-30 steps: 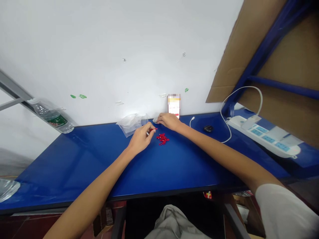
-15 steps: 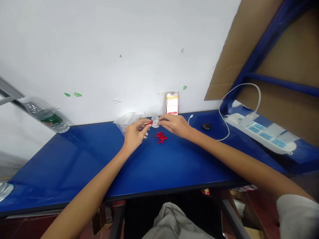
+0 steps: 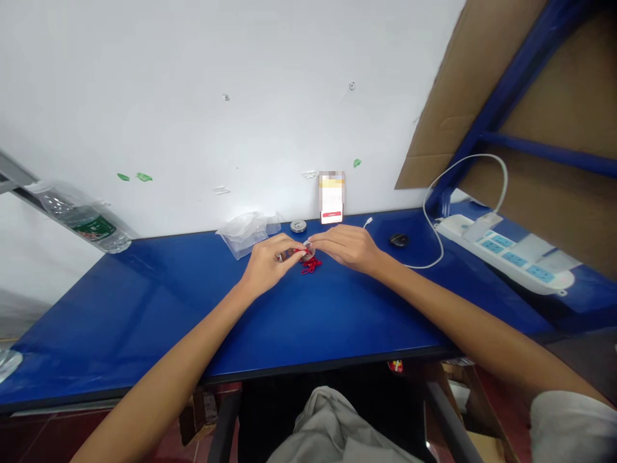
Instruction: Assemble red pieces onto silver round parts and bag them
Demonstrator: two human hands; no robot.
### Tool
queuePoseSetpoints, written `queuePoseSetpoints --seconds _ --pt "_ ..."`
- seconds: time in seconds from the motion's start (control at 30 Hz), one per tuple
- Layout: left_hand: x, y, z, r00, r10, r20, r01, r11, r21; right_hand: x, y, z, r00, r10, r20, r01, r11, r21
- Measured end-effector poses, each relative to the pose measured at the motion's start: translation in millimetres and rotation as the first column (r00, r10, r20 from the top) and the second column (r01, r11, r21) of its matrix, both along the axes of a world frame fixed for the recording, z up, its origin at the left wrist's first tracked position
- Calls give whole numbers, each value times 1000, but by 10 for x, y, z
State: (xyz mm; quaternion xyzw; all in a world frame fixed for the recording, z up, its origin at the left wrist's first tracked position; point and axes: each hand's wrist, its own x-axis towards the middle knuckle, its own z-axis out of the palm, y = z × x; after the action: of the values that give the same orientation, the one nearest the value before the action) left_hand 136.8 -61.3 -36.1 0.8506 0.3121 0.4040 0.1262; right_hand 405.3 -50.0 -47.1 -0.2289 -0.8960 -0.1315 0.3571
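My left hand (image 3: 268, 262) and my right hand (image 3: 348, 246) meet over a blue table (image 3: 308, 315). The left fingers pinch a small red cord piece (image 3: 297, 251). The right fingers pinch a small round silvery disc (image 3: 309, 248) against it. Under the fingertips lies a little pile of red cord pieces (image 3: 310, 265). Another round silvery disc (image 3: 298, 226) rests on the table behind the hands, near the wall.
A crumpled clear plastic bag (image 3: 245, 230) lies behind my left hand. A small card (image 3: 331, 197) leans on the white wall. A water bottle (image 3: 81, 217) lies at far left. A black mouse (image 3: 399, 240), white cable (image 3: 434, 251) and power strip (image 3: 511, 254) sit at right under cardboard.
My right hand has picked a disc up from near the wall and brought it toward me to meet the left hand, which holds a red piece, above the red pile.
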Motion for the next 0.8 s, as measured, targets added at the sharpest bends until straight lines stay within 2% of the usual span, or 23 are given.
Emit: queuePoseSetpoints --seconds 0.13,0.3,0.5,0.7,0.8 --pt "6 -14 -4 998 -26 -56 27 1000 8 -29 -27 6 1000 30 -3 -30 999 18" --pt "-12 -25 3 992 -25 -124 29 999 28 -40 -5 -9 1000 -6 20 7 998 -55" --pt "-46 -25 14 974 -43 -223 69 992 108 -55 12 -55 998 -30 56 33 999 -40" --pt "-49 -39 31 905 68 -421 27 976 215 -70 19 -76 995 28 96 -26 1000 -16" --pt "-39 -66 55 868 67 -492 57 971 232 -94 -7 -38 987 37 155 -38 999 3"
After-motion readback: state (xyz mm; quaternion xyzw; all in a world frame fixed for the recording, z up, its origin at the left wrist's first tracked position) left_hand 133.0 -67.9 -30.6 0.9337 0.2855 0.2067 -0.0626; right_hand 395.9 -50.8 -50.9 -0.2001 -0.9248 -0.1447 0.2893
